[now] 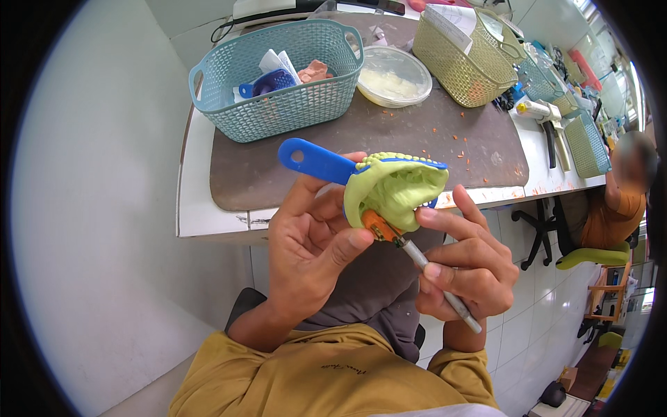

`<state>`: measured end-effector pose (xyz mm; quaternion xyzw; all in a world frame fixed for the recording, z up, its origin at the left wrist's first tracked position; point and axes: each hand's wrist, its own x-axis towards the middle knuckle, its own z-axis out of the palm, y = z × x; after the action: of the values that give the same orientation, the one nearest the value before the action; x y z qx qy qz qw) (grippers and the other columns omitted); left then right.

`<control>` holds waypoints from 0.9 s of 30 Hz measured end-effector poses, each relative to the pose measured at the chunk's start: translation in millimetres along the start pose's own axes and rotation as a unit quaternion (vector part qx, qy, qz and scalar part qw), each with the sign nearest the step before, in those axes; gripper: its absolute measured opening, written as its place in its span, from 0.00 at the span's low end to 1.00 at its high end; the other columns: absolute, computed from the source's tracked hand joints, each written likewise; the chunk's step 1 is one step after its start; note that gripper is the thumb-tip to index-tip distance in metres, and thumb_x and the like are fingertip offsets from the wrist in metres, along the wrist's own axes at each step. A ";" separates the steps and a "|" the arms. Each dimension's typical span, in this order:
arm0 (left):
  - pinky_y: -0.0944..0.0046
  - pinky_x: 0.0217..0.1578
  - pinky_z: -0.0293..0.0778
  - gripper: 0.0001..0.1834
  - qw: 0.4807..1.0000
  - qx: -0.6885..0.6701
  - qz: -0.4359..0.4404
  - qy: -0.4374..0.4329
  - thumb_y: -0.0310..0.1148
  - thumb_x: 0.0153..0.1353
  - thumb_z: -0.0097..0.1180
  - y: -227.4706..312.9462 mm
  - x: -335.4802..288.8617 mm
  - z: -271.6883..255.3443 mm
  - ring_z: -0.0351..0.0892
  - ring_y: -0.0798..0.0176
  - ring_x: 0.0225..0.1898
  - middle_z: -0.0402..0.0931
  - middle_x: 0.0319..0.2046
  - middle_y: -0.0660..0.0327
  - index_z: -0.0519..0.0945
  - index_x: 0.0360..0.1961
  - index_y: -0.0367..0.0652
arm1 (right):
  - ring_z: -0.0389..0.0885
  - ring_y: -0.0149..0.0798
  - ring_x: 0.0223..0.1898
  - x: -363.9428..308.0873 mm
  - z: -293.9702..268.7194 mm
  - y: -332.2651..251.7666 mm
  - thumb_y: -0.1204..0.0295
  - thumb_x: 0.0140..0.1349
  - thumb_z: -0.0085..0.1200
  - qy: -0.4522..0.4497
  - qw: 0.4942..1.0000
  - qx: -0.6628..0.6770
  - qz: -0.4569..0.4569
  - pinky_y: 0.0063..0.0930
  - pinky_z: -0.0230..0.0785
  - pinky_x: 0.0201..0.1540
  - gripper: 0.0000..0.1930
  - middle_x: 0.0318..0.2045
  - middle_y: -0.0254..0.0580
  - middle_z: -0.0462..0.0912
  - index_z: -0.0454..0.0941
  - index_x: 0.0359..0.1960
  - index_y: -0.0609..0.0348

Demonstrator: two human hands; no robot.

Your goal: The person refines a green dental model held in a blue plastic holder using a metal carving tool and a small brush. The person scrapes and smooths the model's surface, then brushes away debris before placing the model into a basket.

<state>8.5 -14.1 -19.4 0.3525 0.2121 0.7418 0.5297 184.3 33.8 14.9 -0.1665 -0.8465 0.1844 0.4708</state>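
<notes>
Above my lap, my left hand point(309, 240) grips a dental impression tray point(316, 160) with a blue handle pointing left. Pale green impression material point(403, 187) fills the tray and bulges over its edge. An orange piece point(379, 224) sits at the near side of the green material, close to my left thumb. My right hand point(469, 260) holds a slim silver scalpel handle point(445, 292) like a pen. Its tip meets the orange piece; the blade itself is mostly hidden. My right index finger rests near the green material.
On the brown mat point(278, 174) stand a blue basket point(278, 121) holding another blue tray, and a round lidded tub point(394, 76). A yellow-green basket point(462, 66) is behind. Orange crumbs lie scattered at right. Another person point(615, 201) sits far right.
</notes>
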 end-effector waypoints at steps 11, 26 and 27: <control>0.59 0.54 0.77 0.33 0.997 0.012 -0.064 0.037 0.32 0.62 0.61 1.9 2.9 -2.2 0.75 0.58 0.56 0.71 0.56 0.48 0.59 0.64 0.34 | 0.85 0.51 0.40 -17.5 9.3 12.3 0.78 0.60 0.56 0.210 0.977 0.037 0.005 0.52 0.74 0.54 0.08 0.27 0.47 0.80 0.72 0.40 0.62; 0.56 0.57 0.75 0.33 0.994 -0.067 -0.083 0.014 0.30 0.64 0.58 1.4 2.8 -3.9 0.74 0.58 0.58 0.71 0.57 0.50 0.57 0.65 0.37 | 0.85 0.55 0.44 -9.2 4.8 -7.1 0.80 0.46 0.66 0.072 0.997 0.003 0.015 0.44 0.80 0.45 0.15 0.26 0.40 0.83 0.75 0.34 0.55; 0.56 0.57 0.75 0.33 0.995 -0.060 -0.076 0.011 0.30 0.63 0.59 0.9 3.2 -1.8 0.73 0.58 0.58 0.71 0.57 0.50 0.57 0.65 0.37 | 0.84 0.55 0.45 -6.6 5.6 -6.1 0.81 0.46 0.66 0.064 0.998 -0.002 0.011 0.47 0.79 0.48 0.14 0.26 0.40 0.83 0.75 0.33 0.55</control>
<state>6.0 -11.3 -19.0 0.2943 0.1992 0.7145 0.6027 182.1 24.6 10.2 -0.1885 -0.8133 0.1769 0.5213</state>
